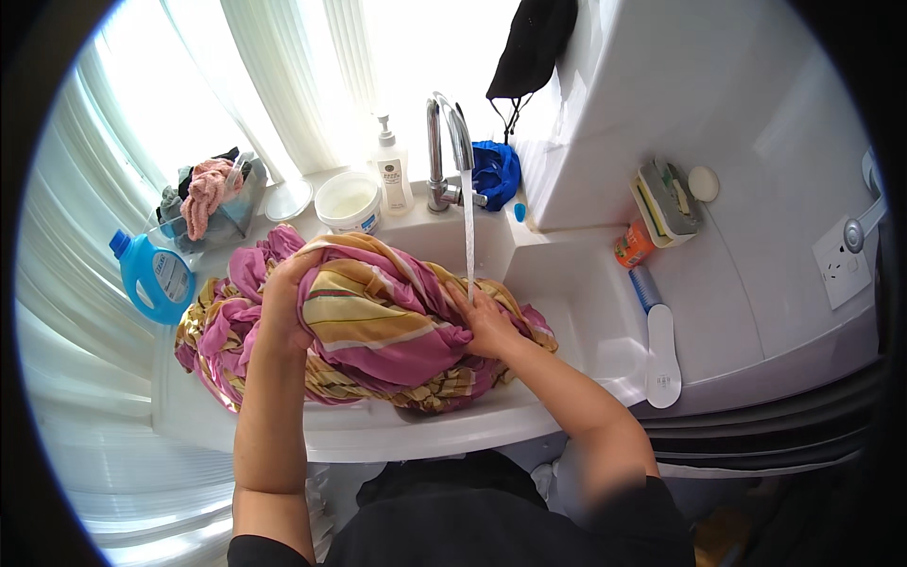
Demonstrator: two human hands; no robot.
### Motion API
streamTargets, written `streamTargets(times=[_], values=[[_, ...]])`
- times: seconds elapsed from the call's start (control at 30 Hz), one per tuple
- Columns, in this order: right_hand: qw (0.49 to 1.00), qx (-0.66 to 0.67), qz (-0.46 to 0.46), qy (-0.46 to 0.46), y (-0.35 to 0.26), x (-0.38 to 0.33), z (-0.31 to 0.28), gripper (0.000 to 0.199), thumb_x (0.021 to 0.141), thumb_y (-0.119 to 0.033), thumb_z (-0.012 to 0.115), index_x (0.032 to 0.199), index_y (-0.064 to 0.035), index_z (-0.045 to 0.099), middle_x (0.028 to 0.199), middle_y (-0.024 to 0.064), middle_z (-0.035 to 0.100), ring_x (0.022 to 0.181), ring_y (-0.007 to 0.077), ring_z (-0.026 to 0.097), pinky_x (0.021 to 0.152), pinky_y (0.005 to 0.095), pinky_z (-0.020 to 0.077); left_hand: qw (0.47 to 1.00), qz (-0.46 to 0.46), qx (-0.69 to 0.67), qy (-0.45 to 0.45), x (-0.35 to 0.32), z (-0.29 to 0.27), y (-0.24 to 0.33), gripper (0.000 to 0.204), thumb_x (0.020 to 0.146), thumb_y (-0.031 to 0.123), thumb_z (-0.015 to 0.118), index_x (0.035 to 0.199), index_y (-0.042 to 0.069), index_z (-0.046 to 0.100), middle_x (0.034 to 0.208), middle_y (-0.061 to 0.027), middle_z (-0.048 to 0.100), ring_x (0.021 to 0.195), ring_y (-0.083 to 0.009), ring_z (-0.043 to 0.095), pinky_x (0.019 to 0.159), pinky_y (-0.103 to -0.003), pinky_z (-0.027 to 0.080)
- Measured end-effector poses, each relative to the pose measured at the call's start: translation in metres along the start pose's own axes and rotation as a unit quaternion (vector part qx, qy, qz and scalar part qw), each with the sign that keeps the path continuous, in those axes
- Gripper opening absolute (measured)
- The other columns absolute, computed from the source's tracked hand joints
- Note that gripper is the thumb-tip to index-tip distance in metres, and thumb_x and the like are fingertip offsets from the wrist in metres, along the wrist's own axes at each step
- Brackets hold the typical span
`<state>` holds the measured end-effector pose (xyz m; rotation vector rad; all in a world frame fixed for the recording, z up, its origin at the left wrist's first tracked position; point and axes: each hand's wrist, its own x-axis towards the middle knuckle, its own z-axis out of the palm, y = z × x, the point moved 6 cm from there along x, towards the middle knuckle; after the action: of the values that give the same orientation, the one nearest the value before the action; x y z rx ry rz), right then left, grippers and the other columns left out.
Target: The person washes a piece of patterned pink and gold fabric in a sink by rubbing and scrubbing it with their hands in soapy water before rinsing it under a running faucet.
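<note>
Blue plastic stood farthest left: the jug (159,282), just beside the pink and yellow cloth (383,317). I judged that a hard tug on the cloth's trailing folds could catch the jug and tip it. Behind it sat a clear bin (230,225) of clothes, then a lid (288,200) and an uncovered tub (348,200). Should the bundle be swung back, I thought, it might bump the tub and spill its contents.

The cloth lay heaped in the sink (605,326), its left folds spread over the sink's left part. On my view the left hand (286,295) had its fingers wrapped around the bundle's left end. Near the bundle's right end, the right hand (489,323) had its fingers closed on a fold, though how firmly I could not tell.

From the tap (436,156), water (468,222) fell onto the cloth beside the right fingers. Soaked folds could grow heavy and slip free, and those near the front rim could drip onto the person. I could not see the drain; covered by cloth, it might back up.

Farther right, the white brush (663,359) lay by the rim, where a swinging right elbow could knock it.
</note>
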<state>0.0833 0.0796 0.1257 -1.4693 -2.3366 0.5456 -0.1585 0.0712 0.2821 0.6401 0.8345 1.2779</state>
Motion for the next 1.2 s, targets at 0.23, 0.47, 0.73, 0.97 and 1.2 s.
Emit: streamTargets(times=[0.23, 0.47, 0.73, 0.97, 1.2], values=[[0.999, 0.013, 0.044, 0.030, 0.020, -0.007, 0.006, 0.025, 0.074, -0.013, 0.052, 0.089, -0.0085, 0.071, 0.079, 0.0205, 0.065, 0.077, 0.0381, 0.063, 0.075, 0.0463, 0.0514, 0.981, -0.007, 0.172, 0.091, 0.032, -0.040, -0.011, 0.024, 0.090, 0.017, 0.055, 0.100, -0.003, 0.064, 0.090, -0.0114, 0.068, 0.073, -0.0206, 0.066, 0.067, -0.031, 0.055], [0.943, 0.232, 0.070, 0.228, 0.048, -0.022, -0.131, 0.016, 0.069, -0.007, 0.046, 0.062, 0.0008, 0.058, 0.056, 0.0094, 0.058, 0.048, 0.0247, 0.049, 0.050, 0.0363, 0.0394, 0.675, 0.308, 0.651, 0.159, 0.022, -0.021, -0.049, 0.066, 0.075, 0.037, 0.075, 0.122, -0.002, 0.048, 0.124, -0.0239, 0.052, 0.113, -0.0362, 0.051, 0.094, -0.041, 0.040], [0.876, 0.427, 0.163, 0.154, 0.080, 0.001, -0.070, 0.021, 0.073, -0.008, 0.051, 0.056, -0.0027, 0.041, 0.054, -0.0055, 0.036, 0.054, 0.0065, 0.032, 0.048, 0.0278, 0.0264, 0.457, 0.128, 0.849, -0.231, 0.005, 0.017, -0.192, 0.047, 0.074, 0.045, 0.070, 0.107, 0.012, 0.061, 0.087, -0.0127, 0.067, 0.108, -0.0327, 0.057, 0.106, -0.065, 0.021], [0.887, 0.324, 0.308, 0.116, 0.145, -0.014, -0.055, 0.047, 0.070, -0.043, 0.077, 0.057, -0.0062, 0.051, 0.054, -0.0011, 0.049, 0.053, 0.0097, 0.044, 0.049, 0.0305, 0.0382, 0.763, 0.210, 0.612, 0.008, 0.017, -0.019, -0.055, 0.009, 0.075, 0.009, 0.065, 0.079, 0.002, 0.066, 0.059, -0.0101, 0.059, 0.055, -0.0195, 0.057, 0.051, -0.031, 0.042], [0.928, 0.011, 0.366, 0.072, 0.192, -0.028, -0.051, 0.045, 0.071, -0.045, 0.074, 0.069, -0.0046, 0.056, 0.078, 0.0111, 0.066, 0.072, 0.0265, 0.061, 0.065, 0.0388, 0.0468, 0.828, 0.245, 0.478, 0.160, -0.009, -0.075, 0.091, 0.009, 0.074, 0.005, 0.059, 0.073, -0.002, 0.064, 0.064, 0.0043, 0.055, 0.058, -0.0024, 0.045, 0.051, -0.018, 0.033]])
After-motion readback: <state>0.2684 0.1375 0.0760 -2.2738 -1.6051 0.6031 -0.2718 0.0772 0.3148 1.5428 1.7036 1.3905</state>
